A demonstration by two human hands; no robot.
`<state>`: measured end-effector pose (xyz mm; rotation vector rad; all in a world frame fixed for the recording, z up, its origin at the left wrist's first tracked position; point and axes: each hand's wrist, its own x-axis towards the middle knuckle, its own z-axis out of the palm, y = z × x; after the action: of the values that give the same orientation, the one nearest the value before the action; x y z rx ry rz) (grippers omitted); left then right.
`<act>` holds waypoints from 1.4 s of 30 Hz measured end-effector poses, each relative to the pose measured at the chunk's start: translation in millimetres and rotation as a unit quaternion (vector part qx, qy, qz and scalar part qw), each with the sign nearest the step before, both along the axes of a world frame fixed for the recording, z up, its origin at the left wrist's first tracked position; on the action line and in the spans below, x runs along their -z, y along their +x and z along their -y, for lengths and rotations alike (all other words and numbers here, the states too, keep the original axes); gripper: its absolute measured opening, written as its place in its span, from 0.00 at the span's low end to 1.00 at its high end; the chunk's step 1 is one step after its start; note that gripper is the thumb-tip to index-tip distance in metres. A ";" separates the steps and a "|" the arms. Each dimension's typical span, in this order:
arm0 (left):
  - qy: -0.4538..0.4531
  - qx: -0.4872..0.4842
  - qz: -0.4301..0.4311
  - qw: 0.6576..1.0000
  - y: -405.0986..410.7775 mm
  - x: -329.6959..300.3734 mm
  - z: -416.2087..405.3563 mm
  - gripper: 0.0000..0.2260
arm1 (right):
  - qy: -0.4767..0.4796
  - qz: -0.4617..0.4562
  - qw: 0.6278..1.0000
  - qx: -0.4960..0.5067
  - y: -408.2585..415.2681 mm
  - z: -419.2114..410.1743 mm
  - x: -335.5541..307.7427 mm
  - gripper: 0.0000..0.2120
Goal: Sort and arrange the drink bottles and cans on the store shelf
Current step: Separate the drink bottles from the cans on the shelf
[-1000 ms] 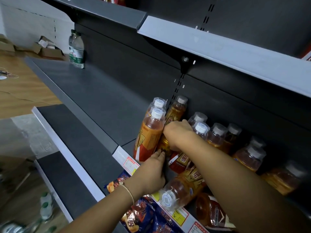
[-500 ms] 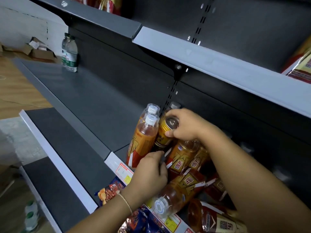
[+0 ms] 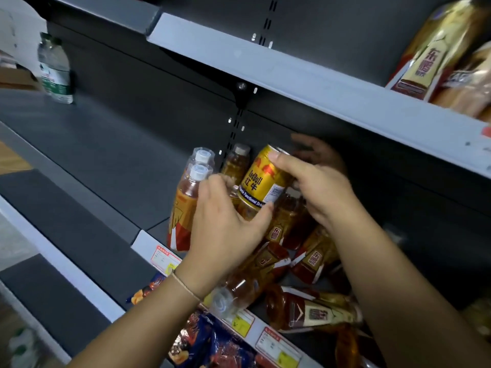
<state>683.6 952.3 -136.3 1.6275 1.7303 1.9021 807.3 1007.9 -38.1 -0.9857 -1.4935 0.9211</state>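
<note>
Dark grey store shelf (image 3: 111, 160) with white price rail. Holds two upright orange-labelled bottles (image 3: 186, 205) at the left of a cluster, toppled amber bottles (image 3: 313, 312) at the front edge, a water bottle (image 3: 55, 73) far left.

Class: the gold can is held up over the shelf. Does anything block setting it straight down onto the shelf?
Yes. Directly beneath the gold can, gripped by the right hand, leaning and toppled orange bottles cover the shelf.
</note>
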 end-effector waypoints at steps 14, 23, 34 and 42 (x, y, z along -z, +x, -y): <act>-0.108 0.304 0.113 0.940 137.9 -36.3 66.3 0.19 | -0.037 -0.037 0.997 0.053 146.0 124.8 -2.2 0.29; -0.149 0.432 0.096 0.884 283.5 -39.2 144.0 0.21 | -0.070 0.029 0.986 0.149 302.5 230.7 3.5 0.33; -0.185 0.587 0.072 0.785 452.4 -21.6 235.9 0.19 | -0.095 0.026 0.962 0.253 463.5 360.9 27.7 0.23; -0.197 0.688 0.030 0.697 549.3 -4.0 273.7 0.13 | -0.143 0.019 0.924 0.353 545.3 424.4 45.2 0.23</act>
<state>1232.9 678.6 -132.4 1.7140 0.3490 0.7132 1352.6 583.5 -83.3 -1.6211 -0.9152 0.5903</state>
